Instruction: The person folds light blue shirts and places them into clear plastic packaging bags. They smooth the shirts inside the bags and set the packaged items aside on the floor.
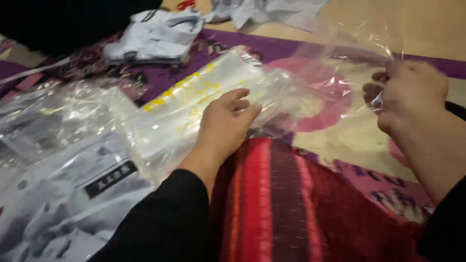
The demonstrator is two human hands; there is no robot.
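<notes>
My left hand (225,123) rests palm down on a stack of clear plastic bags with a yellow strip (189,99), fingers curled at its right end. My right hand (407,94) is raised at the right, fingers pinched on the edge of a single clear plastic bag (335,63) that stretches from it back toward the stack. Both arms wear black sleeves. A red striped cloth (286,204) covers my lap under the hands.
Folded light-grey garments in clear wrapping (63,160) lie at the left. More grey garments (155,34) lie unwrapped at the top. A purple and pink patterned rug (340,140) covers the floor, with bare tan floor (427,24) beyond it.
</notes>
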